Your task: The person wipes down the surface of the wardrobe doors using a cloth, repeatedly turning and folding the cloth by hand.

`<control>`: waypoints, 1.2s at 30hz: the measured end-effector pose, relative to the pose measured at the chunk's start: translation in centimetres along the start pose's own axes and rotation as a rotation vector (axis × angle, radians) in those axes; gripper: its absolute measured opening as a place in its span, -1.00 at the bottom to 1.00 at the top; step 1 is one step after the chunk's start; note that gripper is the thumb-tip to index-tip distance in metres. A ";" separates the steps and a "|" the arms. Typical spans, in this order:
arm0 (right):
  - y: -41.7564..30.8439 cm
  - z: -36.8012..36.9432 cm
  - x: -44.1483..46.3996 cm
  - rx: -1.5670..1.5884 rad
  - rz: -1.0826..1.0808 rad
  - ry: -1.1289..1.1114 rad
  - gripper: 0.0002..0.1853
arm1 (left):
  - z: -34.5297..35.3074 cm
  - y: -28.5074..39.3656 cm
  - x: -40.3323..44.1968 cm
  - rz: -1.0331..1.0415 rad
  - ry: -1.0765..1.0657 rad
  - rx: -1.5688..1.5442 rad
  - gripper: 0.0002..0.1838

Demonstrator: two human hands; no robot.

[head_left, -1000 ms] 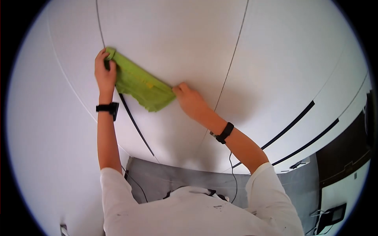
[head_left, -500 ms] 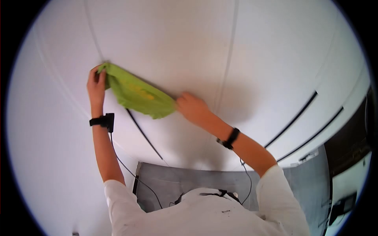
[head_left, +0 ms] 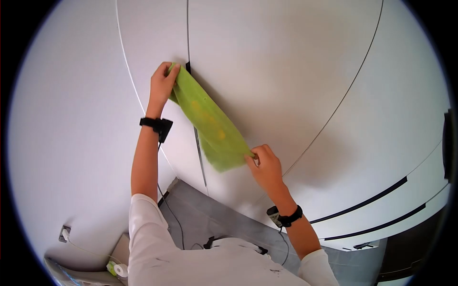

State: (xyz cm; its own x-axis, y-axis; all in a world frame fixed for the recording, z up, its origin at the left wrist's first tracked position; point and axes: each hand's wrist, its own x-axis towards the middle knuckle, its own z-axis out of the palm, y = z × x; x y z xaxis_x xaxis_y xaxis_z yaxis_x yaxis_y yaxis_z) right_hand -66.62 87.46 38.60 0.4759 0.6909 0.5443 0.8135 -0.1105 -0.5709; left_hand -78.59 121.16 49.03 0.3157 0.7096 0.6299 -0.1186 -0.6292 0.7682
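A green cloth [head_left: 210,121] with yellow marks is stretched slantwise between my two hands. My left hand [head_left: 163,82] pinches its upper left corner. Lower down on the right, my right hand [head_left: 265,164] pinches another corner between thumb and fingers. The lower part of the cloth hangs loose in front of a white cabinet door [head_left: 281,71]. Behind the cloth, a long black handle strip [head_left: 199,152] is partly covered. Each wrist wears a black strap with a small device and a cable.
More black handle strips [head_left: 367,202] run along the white panels at the lower right. A wall socket with a white plug [head_left: 65,233] is at the lower left, above a white roll [head_left: 121,270]. Grey floor [head_left: 191,209] shows below.
My view has turned, so cloth and hands appear further right. The cloth hangs more steeply, with my right hand lower in view. Both hands still hold it.
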 end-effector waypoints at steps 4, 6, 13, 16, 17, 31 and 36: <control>-0.8 -0.3 -0.7 0.025 0.009 0.032 -0.82 | 0.1 0.1 0.3 0.047 -0.026 -0.087 -0.71; -1.1 -0.6 -0.9 0.039 0.033 0.052 -0.81 | 0.0 0.1 0.5 -0.029 -0.072 -0.115 -0.72; -0.2 -0.2 -2.7 0.029 0.139 0.178 -0.78 | 0.6 0.3 1.3 -0.137 -0.052 -0.160 -0.73; -1.7 1.4 -3.9 0.002 0.151 0.161 -0.79 | 0.4 -0.3 1.3 -0.122 0.001 -0.104 -0.71; -2.2 2.0 -4.3 -0.026 0.156 0.122 -0.79 | 0.3 -0.2 1.6 -0.184 -0.005 -0.121 -0.70; -3.7 4.9 -10.4 -0.010 0.204 -0.067 -0.76 | -0.7 -0.5 1.8 -0.248 -0.149 -0.238 -0.67; -3.4 5.8 -11.9 0.079 0.220 -0.086 -0.76 | 0.4 -0.2 1.4 -0.315 -0.063 -0.182 -0.63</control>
State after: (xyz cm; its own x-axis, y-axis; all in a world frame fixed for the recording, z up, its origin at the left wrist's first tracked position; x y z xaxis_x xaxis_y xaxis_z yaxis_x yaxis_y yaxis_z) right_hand -76.98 83.78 30.50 0.6054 0.7153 0.3489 0.6633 -0.2112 -0.7180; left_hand -77.73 122.14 49.73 0.4205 0.8350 0.3549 -0.1696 -0.3120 0.9348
